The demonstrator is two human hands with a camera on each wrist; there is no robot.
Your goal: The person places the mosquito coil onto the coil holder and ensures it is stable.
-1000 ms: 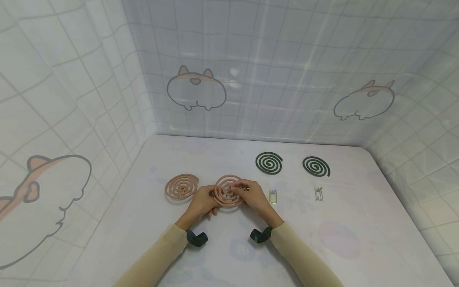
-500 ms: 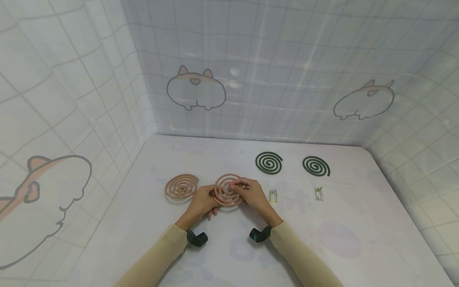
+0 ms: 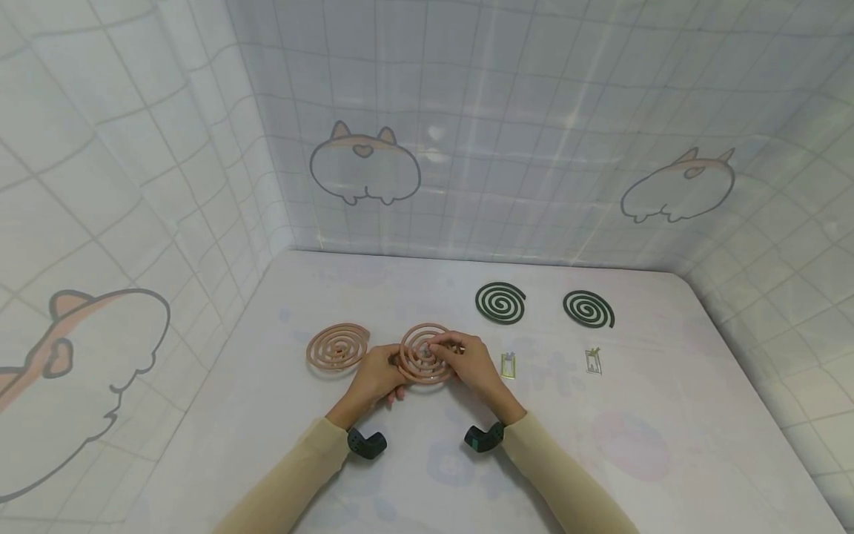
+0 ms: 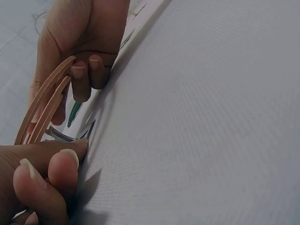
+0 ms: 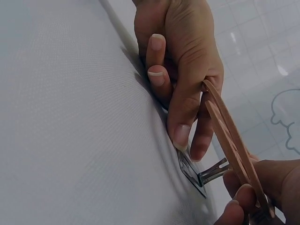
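Note:
A brown mosquito coil [image 3: 427, 382] is held above the middle of the white table between both hands. My left hand [image 3: 376, 372] is at the coil's left edge. In the right wrist view, its thumb and finger pinch the flat frame of a small metal coil stand [image 5: 213, 172] under the coil. My right hand [image 3: 475, 365] reaches over the coil from the right, with thumb and fingertips pinching its centre. The stand's prong rises toward that centre; whether it passes through the coil is hidden by the fingers.
Another brown coil [image 3: 338, 347] lies to the left, apparently raised on a stand. Two dark green coils [image 3: 500, 303] [image 3: 588, 309] lie toward the back right. In front of them are two small metal stands [image 3: 508, 366] [image 3: 593, 361]. A tile-patterned curtain [image 3: 534, 148] surrounds the table [image 3: 600, 460].
The held brown coil has tilted and risen very slightly. Both hands stay in nearly the same place, and the other things have not moved.

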